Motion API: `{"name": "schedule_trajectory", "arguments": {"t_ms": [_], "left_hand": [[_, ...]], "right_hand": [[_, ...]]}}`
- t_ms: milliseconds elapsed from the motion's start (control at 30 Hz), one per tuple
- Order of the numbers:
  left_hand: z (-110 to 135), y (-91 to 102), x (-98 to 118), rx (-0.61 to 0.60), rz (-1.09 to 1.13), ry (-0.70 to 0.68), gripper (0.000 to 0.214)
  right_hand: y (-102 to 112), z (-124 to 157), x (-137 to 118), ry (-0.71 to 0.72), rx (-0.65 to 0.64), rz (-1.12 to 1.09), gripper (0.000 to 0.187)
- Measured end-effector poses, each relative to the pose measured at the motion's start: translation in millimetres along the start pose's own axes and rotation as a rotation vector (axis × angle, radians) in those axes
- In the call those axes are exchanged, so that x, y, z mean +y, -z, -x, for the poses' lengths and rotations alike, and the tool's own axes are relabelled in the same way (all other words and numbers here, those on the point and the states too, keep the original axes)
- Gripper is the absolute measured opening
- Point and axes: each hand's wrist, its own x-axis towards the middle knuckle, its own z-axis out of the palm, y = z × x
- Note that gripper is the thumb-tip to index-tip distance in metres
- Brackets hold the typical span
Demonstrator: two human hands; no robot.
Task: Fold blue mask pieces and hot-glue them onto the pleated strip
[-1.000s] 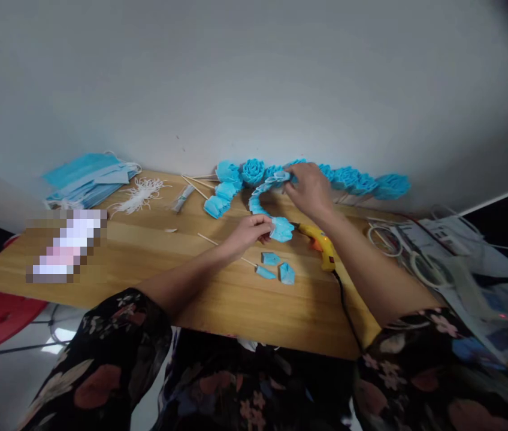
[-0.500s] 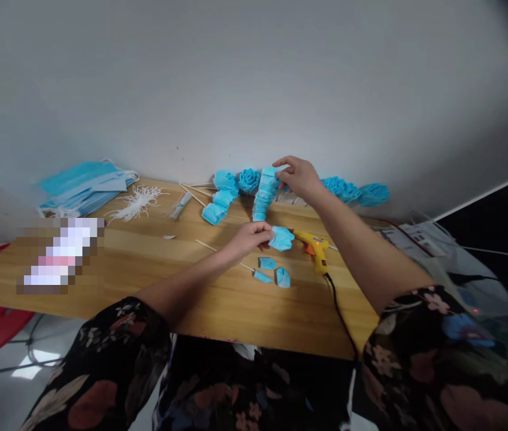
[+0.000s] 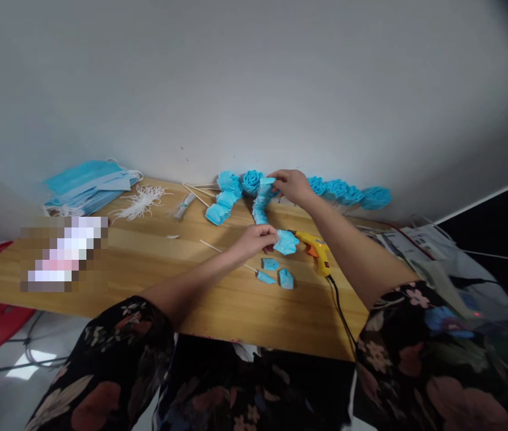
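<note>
My left hand (image 3: 259, 240), fingers pinched, holds some blue fabric petals (image 3: 287, 242) above the table. My right hand (image 3: 293, 187) reaches to the back, its fingertips closed on the upper end of a curved stack of blue petals (image 3: 261, 206). How many pieces the right fingers grip is hidden. Below the left hand lie a thin wooden stick (image 3: 210, 246) with a blue piece (image 3: 265, 277) at its end and two loose blue petals (image 3: 286, 278). A yellow hot glue gun (image 3: 319, 251) with an orange trigger rests to the right of the held petals.
Finished blue fabric roses (image 3: 337, 189) line the wall, partly behind my right hand. Another petal pile (image 3: 224, 206) stands left of the stack. Further left are blue face masks (image 3: 87, 182), white elastic loops (image 3: 141, 202) and a clear packet (image 3: 183, 205). The glue gun's black cord (image 3: 341, 311) crosses the front edge.
My right hand's fingers have closed in on the stack's upper end, whose top has tipped. The left hand keeps its petals. The whole view has shifted slightly.
</note>
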Motion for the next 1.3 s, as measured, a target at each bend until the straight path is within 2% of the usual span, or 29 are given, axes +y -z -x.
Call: {"name": "schedule_trajectory", "arguments": {"t_ms": [267, 433, 533, 667, 733, 800, 900, 1000, 1133, 1300], "left_hand": [[0, 0.2, -2, -0.011, -0.017, -0.011, 0.013], [-2, 6.9, 2, -0.015, -0.116, -0.074, 0.013], [-2, 15.1, 10, 0.081, -0.386, -0.223, 0.012], [0, 24.8, 17, 0.285, -0.79, -0.548, 0.009], [0, 26.7, 18, 0.376, -0.857, -0.678, 0.008], [1, 26.6, 17, 0.427, -0.865, -0.741, 0.008], [2, 24.6, 17, 0.398, -0.827, -0.746, 0.007], [2, 22.6, 18, 0.344, -0.726, -0.689, 0.006], [4, 20.6, 21, 0.321, -0.606, -0.603, 0.008], [5, 20.4, 21, 0.292, -0.583, -0.576, 0.01]], "right_hand": [[3, 4, -9, -0.195, -0.03, -0.264, 0.017], [12, 17, -26, -0.248, -0.019, -0.439, 0.019], [23, 29, -33, -0.218, -0.035, -0.441, 0.016], [40, 52, -36, -0.14, -0.071, -0.378, 0.012], [44, 64, -35, -0.089, -0.071, -0.335, 0.016], [46, 76, -33, -0.041, -0.061, -0.265, 0.019], [45, 90, -33, 0.005, -0.064, -0.126, 0.021], [44, 100, -36, 0.048, -0.053, -0.046, 0.021], [46, 107, -39, 0.08, -0.079, -0.083, 0.021], [46, 107, -36, 0.071, -0.106, -0.122, 0.022]]}}
